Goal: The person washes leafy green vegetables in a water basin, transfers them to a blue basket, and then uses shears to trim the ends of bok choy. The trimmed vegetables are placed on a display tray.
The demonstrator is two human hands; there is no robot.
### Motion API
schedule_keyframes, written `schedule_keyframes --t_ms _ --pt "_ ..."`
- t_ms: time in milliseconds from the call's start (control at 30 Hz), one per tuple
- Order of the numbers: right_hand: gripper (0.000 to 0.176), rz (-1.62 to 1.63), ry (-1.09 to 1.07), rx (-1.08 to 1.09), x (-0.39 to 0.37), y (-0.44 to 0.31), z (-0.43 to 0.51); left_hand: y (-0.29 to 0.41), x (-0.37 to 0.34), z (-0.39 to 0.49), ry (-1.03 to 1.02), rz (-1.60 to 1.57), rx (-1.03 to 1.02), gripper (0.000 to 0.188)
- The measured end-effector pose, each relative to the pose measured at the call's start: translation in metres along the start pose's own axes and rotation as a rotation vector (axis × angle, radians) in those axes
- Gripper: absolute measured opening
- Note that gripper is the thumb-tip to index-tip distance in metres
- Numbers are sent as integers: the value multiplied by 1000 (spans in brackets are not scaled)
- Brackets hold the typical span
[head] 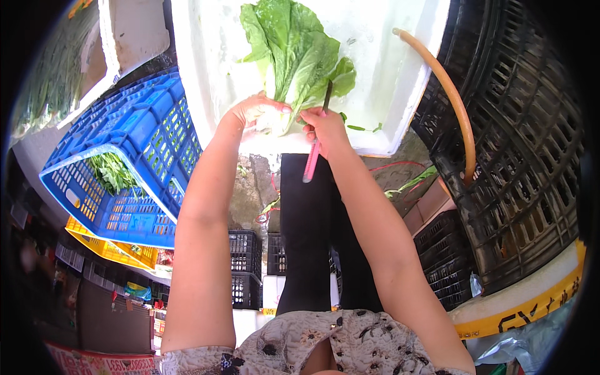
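Note:
A head of leafy green vegetable [300, 56] with pale stems is held over a white foam box [192, 79] that looks to have water in it. My left hand [258, 110] grips its base from the left, thumb across the stems. In my right hand [326, 129] is a pink utility knife [311, 161] with a dark blade end pointing up toward the leaves; the fingers of that hand also touch the stems. Small leaf scraps [357, 127] lie in the box near its front wall.
An orange hose [450, 89] hangs over the box's right wall. Large black plastic crates [520, 154] stand at the right. On the left are a tilted blue crate [136, 173] holding greens [112, 173] and a yellow crate [117, 251]. Red string and leaves lie on the wet ground.

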State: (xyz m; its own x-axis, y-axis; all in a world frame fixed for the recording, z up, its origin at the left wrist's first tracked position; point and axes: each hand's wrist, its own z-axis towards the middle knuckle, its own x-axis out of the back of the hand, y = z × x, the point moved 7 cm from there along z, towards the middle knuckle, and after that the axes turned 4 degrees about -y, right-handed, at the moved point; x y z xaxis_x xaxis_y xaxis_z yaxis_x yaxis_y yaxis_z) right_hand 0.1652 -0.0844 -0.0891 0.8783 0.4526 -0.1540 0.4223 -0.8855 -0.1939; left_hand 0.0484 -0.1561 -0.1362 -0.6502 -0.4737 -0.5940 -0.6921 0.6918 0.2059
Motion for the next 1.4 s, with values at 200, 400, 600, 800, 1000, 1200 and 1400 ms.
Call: schedule_keyframes --t_ms 200,400,600,800,1000,1200,1400 --pt "18 312 235 152 32 -12 -21 -4 4 20 38 151 106 35" --pt "21 42 351 257 45 -18 -37 47 46 28 633 1339 -52 48" --pt "34 -513 599 497 30 -17 -109 55 50 -20 300 1072 556 41" --pt "42 -744 178 634 -5 -26 -236 39 -22 -165 151 132 401 33" --pt "39 -804 146 931 8 -50 -419 74 -162 -287 -8 -583 -312 50" --pt "30 -288 522 952 140 -56 -572 169 -280 -371 -291 -788 -768 40" --pt "55 436 1372 552 423 134 -606 225 -419 -404 -535 -615 -772 41"
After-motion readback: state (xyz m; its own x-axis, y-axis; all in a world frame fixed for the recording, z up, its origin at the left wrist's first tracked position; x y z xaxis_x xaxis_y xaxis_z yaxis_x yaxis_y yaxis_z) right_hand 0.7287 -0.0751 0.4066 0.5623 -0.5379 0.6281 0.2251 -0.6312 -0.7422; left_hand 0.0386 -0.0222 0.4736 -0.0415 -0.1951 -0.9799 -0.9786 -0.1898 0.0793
